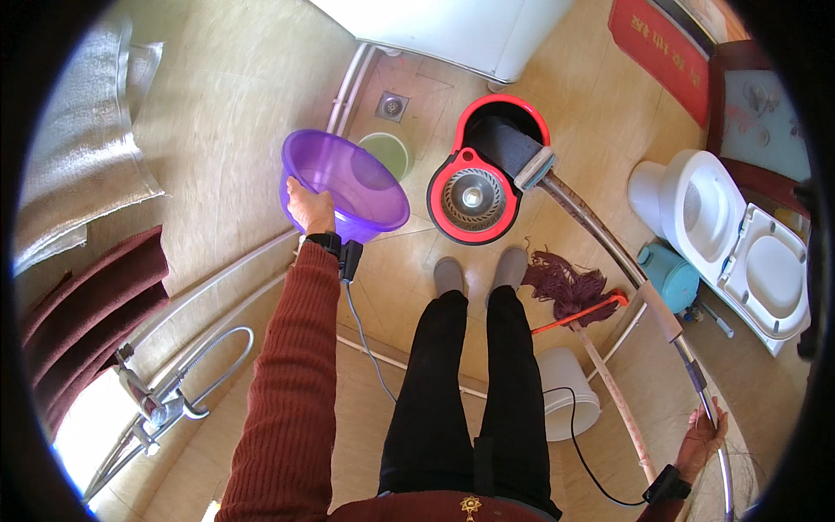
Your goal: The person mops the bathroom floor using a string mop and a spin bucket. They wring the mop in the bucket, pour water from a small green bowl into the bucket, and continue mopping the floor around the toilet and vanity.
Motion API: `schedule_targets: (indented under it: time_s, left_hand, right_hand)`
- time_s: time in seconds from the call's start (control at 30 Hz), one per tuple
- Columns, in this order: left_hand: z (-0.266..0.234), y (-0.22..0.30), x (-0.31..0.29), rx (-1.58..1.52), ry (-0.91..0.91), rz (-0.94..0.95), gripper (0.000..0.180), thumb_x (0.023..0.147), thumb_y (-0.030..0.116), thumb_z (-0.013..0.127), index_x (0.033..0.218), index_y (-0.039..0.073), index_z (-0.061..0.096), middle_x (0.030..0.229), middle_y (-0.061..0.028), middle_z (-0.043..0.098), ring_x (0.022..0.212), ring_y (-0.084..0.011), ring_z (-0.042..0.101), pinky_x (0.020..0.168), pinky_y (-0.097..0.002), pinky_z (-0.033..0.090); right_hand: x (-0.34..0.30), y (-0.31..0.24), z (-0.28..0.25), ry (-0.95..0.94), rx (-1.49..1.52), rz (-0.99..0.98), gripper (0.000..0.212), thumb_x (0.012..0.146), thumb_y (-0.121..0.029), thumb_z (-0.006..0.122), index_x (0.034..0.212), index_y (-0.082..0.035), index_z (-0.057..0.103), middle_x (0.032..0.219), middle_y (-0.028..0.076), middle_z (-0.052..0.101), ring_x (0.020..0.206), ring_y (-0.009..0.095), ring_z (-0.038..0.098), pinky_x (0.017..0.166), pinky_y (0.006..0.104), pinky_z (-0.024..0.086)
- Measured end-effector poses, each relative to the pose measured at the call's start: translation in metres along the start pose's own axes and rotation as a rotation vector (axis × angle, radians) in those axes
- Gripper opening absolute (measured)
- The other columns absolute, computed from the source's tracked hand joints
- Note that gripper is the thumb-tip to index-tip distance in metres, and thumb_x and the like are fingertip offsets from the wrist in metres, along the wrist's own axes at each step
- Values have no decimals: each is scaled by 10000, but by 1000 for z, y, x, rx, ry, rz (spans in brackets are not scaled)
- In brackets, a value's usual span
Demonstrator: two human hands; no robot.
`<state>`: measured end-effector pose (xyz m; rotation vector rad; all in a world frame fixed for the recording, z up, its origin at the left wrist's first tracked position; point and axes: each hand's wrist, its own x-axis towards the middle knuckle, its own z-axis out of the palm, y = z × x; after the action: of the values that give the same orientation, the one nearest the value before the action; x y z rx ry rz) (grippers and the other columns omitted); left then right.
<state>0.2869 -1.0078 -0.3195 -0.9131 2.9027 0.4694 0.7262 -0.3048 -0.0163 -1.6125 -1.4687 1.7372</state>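
Note:
My left hand point(310, 207) is closed on the near-left rim of a purple plastic basin point(383, 224), which tilts so its inside shows. The basin looks empty. At the lower right, my right hand point(698, 439) grips the metal pole of a flat mop point(600, 228). Its dark grey pad point(503, 144) rests in the far compartment of a red and black mop bucket point(518, 202). The bucket's nearer compartment holds a round metal spin basket point(472, 197). Behind the basin stands a pale green tub point(391, 150), partly hidden.
A maroon string mop point(565, 283) lies by my right foot, near a white bucket point(570, 396). The toilet point(709, 209) and a teal bin point(670, 274) stand right. A white appliance point(452, 35) is ahead, near a floor drain point(393, 106). Shower fittings point(165, 407) are left.

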Motion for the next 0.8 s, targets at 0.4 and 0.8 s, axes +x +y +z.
schedule_targets:
  time_s: [0.4, 0.8]
  left_hand:
    - [1, -47, -11, -155, 23, 161, 733, 723, 96, 631, 1435, 14, 474, 1192, -303, 660, 1079, -462, 651, 929, -487, 519]
    - [-2, -260, -120, -910, -235, -432, 684, 821, -230, 480, 1481, -68, 397, 1389, -167, 578, 1173, -255, 620, 942, -329, 526]
  right_hand:
    - [-6, -1, 10, 8, -25, 30, 324, 1022, -408, 553, 1184, -140, 637, 1338, 85, 653, 1126, 187, 637, 905, 329, 461]
    - [-41, -61, 94, -310, -197, -407, 460, 1025, -451, 546, 1236, -50, 628, 1321, 135, 624, 1280, 267, 559, 1095, 439, 436]
